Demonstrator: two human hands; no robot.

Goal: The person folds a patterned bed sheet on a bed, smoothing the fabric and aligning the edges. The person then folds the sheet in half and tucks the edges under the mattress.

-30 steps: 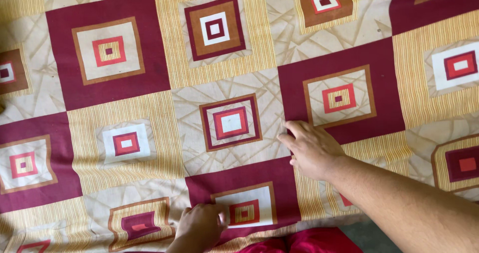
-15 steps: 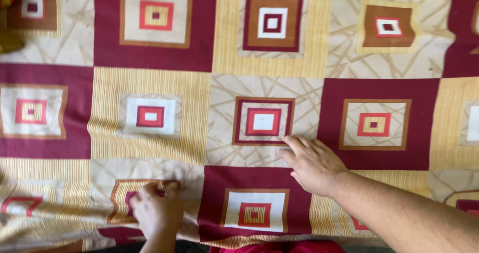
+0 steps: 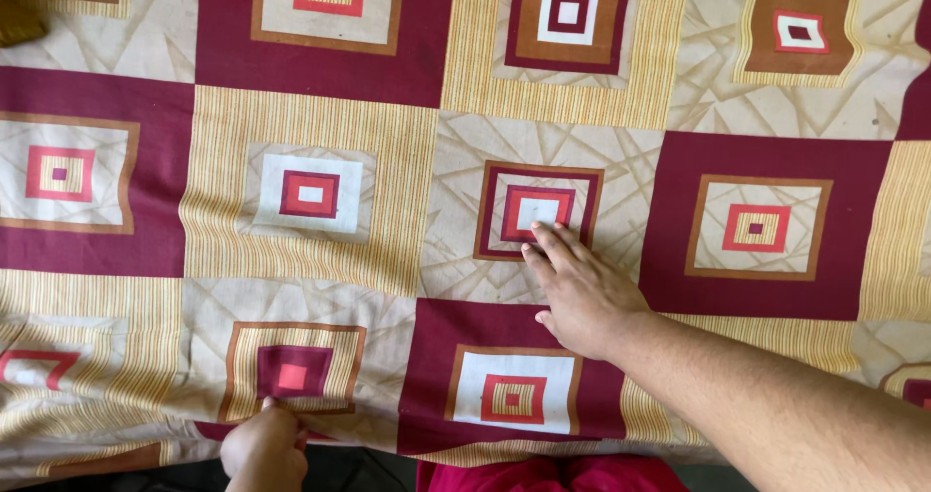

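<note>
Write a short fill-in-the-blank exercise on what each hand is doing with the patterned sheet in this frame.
1. The right hand lies ____ on the patterned sheet, fingers spread.
2. The left hand pinches the sheet at its ____ edge, the one closest to the camera.
3. The sheet's pattern is made of nested ____.

Missing words: flat; near; squares

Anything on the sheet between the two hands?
Nothing. Head view shows only bare patterned sheet between left hand and right hand.
</note>
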